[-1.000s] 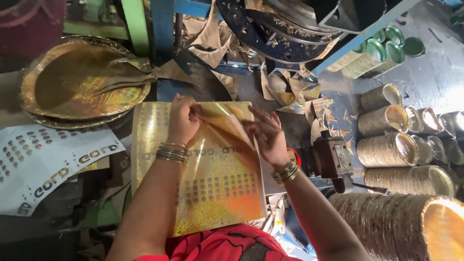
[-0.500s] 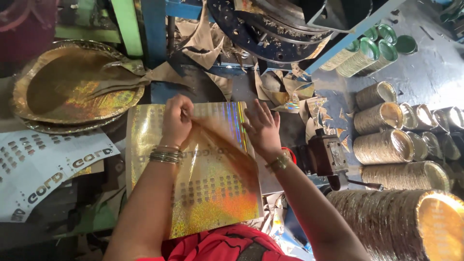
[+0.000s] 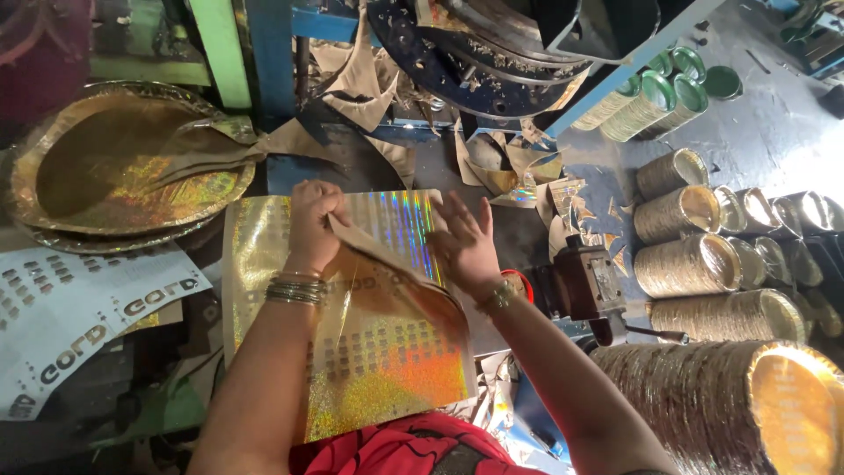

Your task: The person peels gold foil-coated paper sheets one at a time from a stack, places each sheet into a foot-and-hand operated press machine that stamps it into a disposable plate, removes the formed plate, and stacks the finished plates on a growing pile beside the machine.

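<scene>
A stack of shiny gold holographic sheets point(image 3: 378, 361) lies in front of me on the work surface. My left hand point(image 3: 312, 224), with bangles at the wrist, pinches the far corner of the top sheet and peels it up, showing its brown paper back. My right hand point(image 3: 466, 242) rests flat with fingers spread on the sheets beside the lifted fold. A red garment shows at the bottom edge.
A large round gold plate stack point(image 3: 105, 176) with paper scraps sits at far left, above a white printed sheet point(image 3: 79, 317). Rolls of stacked gold plates point(image 3: 703, 264) and a big roll point(image 3: 747, 405) fill the right. A dark press machine point(image 3: 492, 53) stands ahead with scraps.
My left hand has pulled the top sheet's corner further back toward me, so more brown backing shows. My right hand has flattened onto the sheets.
</scene>
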